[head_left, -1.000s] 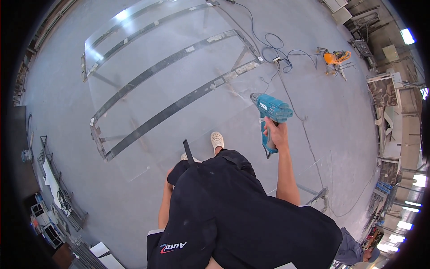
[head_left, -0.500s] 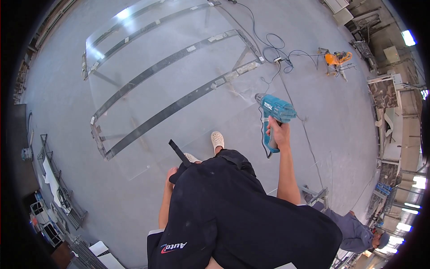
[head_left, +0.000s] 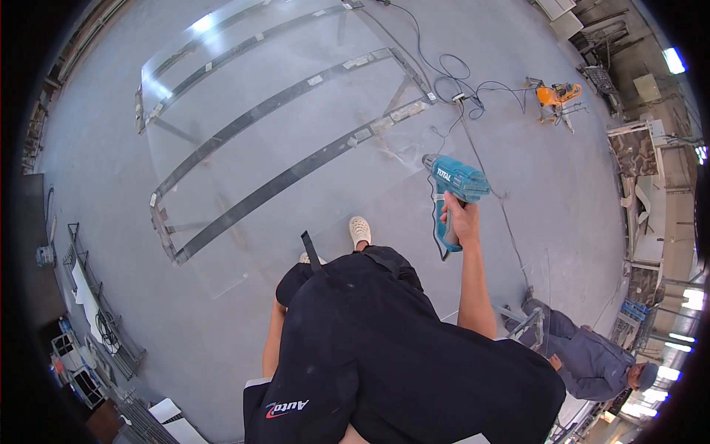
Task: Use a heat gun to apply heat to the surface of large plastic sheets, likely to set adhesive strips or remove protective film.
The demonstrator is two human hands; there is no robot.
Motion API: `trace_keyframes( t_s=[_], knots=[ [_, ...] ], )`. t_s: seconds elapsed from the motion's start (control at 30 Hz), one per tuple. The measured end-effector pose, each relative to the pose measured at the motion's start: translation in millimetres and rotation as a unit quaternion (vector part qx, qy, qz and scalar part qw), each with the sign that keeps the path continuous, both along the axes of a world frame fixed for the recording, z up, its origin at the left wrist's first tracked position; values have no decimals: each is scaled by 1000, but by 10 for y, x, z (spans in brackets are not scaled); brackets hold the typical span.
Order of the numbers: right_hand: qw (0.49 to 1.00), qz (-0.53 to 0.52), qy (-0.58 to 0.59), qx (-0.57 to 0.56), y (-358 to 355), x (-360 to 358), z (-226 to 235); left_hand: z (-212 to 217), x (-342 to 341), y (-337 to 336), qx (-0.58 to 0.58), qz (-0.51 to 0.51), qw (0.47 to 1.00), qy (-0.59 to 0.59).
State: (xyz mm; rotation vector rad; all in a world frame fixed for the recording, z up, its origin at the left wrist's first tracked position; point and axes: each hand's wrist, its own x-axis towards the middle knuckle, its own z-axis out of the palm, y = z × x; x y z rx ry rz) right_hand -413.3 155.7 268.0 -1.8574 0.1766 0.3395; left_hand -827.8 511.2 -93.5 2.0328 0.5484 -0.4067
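My right hand (head_left: 463,220) is wrapped round the handle of a teal heat gun (head_left: 458,176), held out at the right with its metal nozzle pointing left. A dark cord hangs from the bottom of its grip. On the left, my left forearm (head_left: 272,344) runs up beside my dark shirt (head_left: 399,333), and the hand is hidden behind dark cloth. A black strap (head_left: 312,251) sticks up from that cloth near my light shoe (head_left: 360,231). Ahead lie long curved dark metal frames (head_left: 266,189) with pale patches, and a clear sheet seems to cover them.
Cables (head_left: 451,70) coil on the grey floor beyond the frames, leading toward an orange power tool (head_left: 556,96). A co-worker in grey clothing (head_left: 592,362) is at the lower right, by a metal stand (head_left: 526,325). Racks (head_left: 100,318) with metal parts line the left side.
My left hand has slipped out of sight behind the cloth, and the strap has swung right and more upright. The co-worker has come further into view. The heat gun is nearly still.
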Motion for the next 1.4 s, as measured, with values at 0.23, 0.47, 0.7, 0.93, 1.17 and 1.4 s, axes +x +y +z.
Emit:
trace_keyframes(
  t_s=[0.23,0.47,0.7,0.93,1.17,1.4],
  knots=[
    [1000,4,1,-9,-10,6,18,24,25,-16,20,-20,1000,14],
    [1000,8,-7,-12,-64,48,-31,137,-65,6,41,-39,998,30],
    [1000,-18,12,-3,-104,45,16,215,-37,28,59,-70,995,45],
    [996,-71,41,29,-158,52,26,278,149,5,76,-97,991,58],
    [997,-64,35,30,-163,82,-8,372,221,-36,78,-88,990,77],
    [995,-82,42,29,-193,54,21,620,507,-26,44,-79,992,91]
  ],
)
